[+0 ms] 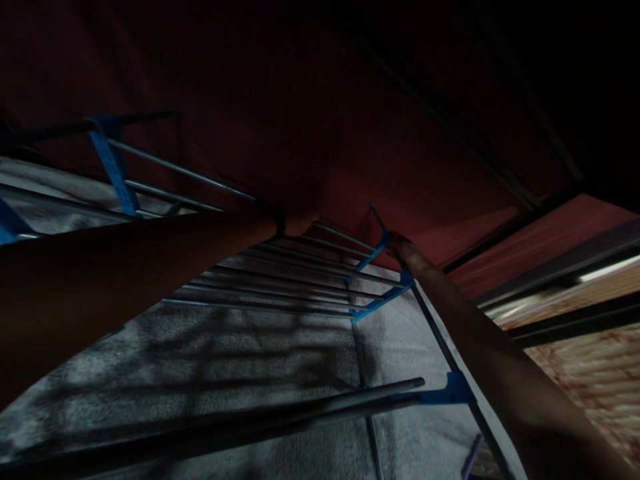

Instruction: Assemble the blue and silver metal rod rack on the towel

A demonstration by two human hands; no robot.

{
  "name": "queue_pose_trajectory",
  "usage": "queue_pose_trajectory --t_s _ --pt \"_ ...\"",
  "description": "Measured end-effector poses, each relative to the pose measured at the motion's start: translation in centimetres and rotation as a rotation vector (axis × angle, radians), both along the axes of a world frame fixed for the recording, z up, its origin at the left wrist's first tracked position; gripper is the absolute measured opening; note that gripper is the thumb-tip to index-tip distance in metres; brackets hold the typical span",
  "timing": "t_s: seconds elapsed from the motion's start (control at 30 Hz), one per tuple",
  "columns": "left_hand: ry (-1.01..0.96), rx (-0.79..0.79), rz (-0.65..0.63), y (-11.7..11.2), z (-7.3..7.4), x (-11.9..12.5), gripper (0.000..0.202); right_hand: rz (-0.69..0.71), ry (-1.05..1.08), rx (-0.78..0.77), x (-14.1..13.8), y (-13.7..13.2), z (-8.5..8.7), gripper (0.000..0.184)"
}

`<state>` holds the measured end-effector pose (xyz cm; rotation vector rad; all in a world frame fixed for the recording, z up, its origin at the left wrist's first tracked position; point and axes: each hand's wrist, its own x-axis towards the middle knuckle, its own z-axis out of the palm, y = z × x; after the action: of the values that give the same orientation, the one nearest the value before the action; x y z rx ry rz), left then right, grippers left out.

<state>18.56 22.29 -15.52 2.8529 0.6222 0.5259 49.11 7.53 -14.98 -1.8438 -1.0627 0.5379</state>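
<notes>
Rack: I have a frame of thin grey rods [300,283] and blue brackets [383,302] on dark uprights, filling the middle of my view, in front of a pale grey surface [280,373].
Weight and stiffness: I'd judge it light for its size; the rods look like stiff, hollow metal, the brackets like plastic that could crack if twisted.
Slip: the smooth rods would probably roll in my fingers.
Best hold: I'd take the upright [435,327] close to a bracket, not a rod mid-span.
Right hand [403,247]: its fingers seem curled round the upright's top end, beside the bracket.
Left hand [303,222]: at the far upper rods, beyond a dark wristband [279,222]; too dark for me to tell whether it grips.
Lower tube [373,392]: its near end sticks out below the rods.
Above: dark red surface [310,120].
</notes>
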Motion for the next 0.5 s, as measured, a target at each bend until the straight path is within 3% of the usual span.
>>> queue_pose_trajectory --t_s 0.23,0.5 --pt "0.099 0.015 0.085 -0.5 2.1 0.0 0.028 0.1 0.033 0.015 -0.3 0.2 -0.3 0.03" --pt "0.052 -0.021 0.052 -1.0 1.8 -0.4 0.03 0.067 0.045 0.027 -1.5 0.1 0.4 0.023"
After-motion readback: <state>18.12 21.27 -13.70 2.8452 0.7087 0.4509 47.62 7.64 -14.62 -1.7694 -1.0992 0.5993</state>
